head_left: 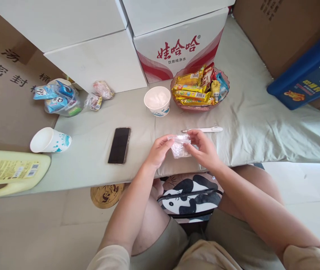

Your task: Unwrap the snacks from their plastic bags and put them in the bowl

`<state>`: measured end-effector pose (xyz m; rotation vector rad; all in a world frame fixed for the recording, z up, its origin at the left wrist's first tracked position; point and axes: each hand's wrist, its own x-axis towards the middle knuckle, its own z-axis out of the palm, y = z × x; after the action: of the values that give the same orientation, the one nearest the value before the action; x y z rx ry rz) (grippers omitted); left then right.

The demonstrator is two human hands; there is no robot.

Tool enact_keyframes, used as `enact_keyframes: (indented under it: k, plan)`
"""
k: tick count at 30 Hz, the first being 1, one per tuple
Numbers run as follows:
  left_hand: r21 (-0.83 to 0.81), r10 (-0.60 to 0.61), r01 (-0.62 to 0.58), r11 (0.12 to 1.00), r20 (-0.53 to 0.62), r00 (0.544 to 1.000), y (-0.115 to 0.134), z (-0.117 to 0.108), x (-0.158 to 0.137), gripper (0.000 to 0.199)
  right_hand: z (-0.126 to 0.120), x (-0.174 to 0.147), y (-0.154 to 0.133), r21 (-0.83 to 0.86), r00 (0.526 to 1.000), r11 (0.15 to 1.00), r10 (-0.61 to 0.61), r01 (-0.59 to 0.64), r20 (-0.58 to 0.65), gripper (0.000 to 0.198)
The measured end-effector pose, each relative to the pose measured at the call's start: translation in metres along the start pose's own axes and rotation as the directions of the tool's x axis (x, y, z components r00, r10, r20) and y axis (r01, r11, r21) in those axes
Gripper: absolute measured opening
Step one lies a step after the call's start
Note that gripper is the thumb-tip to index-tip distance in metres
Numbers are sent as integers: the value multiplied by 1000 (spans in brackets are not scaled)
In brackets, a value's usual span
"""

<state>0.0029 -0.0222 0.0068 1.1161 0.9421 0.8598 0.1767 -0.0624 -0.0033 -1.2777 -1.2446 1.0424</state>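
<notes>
My left hand (161,150) and my right hand (202,148) pinch a small folded piece of clear plastic (180,147) between them, near the front edge of the bench. It looks like a crumpled clear bag; what is inside, if anything, I cannot make out. Just beyond my fingers lies a white utility knife (209,129), its tip pointing left. A paper cup (157,102) with whitish clear plastic in it stands upright further back. Right of that cup, a pink glass bowl (199,108) holds several yellow, red and blue snack packets (195,90).
A phone (119,145) lies left of my hands. Further left are a tipped paper cup (53,140), a yellow jug (13,170), and a bag of blue packets (57,98). Small wrapped snacks (101,92) lie before white boxes (95,62). A blue container (306,75) leans at the right.
</notes>
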Motion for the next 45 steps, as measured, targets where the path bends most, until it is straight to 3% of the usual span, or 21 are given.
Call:
enact_keyframes:
  k: [3,5,6,7,8,9,10,11,12,14,18,22,24,26,28,30,33,35,41,45]
  plan:
    - [64,-15,15,998,-5,1000,-6,1,2,54,2,3,-1,65,995,996,61,-66,74,26]
    - [173,76,-48,984,-164,983,-8,-7,6,53,3,6,-2,51,996,997,60,-63,61,24]
    - [231,167,-97,968,-304,938,-8,-14,8,50,3,8,-2,49,996,997,61,-64,70,24]
    - [302,283,-150,942,-465,839,-6,-23,9,47,2,9,-2,51,994,996,69,-73,90,24]
    - [400,414,-185,897,-620,667,-3,-33,10,43,2,9,-2,45,991,995,83,-88,109,22]
    - [504,512,-162,848,-703,493,2,-44,8,38,1,9,-2,28,987,994,98,-102,124,19]
    - [589,581,-100,802,-731,358,8,-54,6,33,0,8,-2,0,985,994,108,-109,136,14]
    - [652,628,-19,758,-724,286,14,-63,3,30,-1,6,-3,-36,982,994,110,-106,153,10]
    - [697,660,58,715,-701,270,20,-70,0,28,-2,3,-3,-73,978,993,102,-90,180,6]
    - [750,694,179,637,-659,289,31,-74,-3,24,-3,-2,-6,-139,966,990,51,-16,254,4]
    - [846,709,212,490,-528,467,48,-54,20,20,-7,-3,-12,-222,953,967,-58,128,297,7]
    - [941,719,189,280,-336,609,71,-29,73,15,-19,13,-15,-202,969,970,-89,137,228,9]
    - [970,633,184,157,-242,735,84,-25,98,11,-25,23,-16,-181,982,976,-93,122,162,11]
    - [981,450,188,36,-184,874,96,-25,115,9,-31,32,-16,-160,993,983,-79,92,87,15]
    - [982,256,172,-71,-149,955,105,-27,123,12,-35,37,-17,-133,998,990,-40,47,49,20]
    - [984,120,134,-116,-120,985,111,-28,124,16,-38,39,-16,-110,997,994,-10,18,73,24]
    - [990,31,112,-79,-110,993,113,-27,118,25,-41,37,-13,-159,993,983,-83,95,82,24]
    - [992,15,93,-89,-92,996,112,-26,112,31,-44,34,-12,-265,983,947,-179,182,35,21]
    - [936,-47,-116,-334,106,993,105,-25,99,27,-51,40,-20,-533,964,823,-262,197,-48,26]
    - [926,48,-148,-346,175,983,105,-29,89,28,-52,60,-25,-693,951,697,-304,185,-52,42]
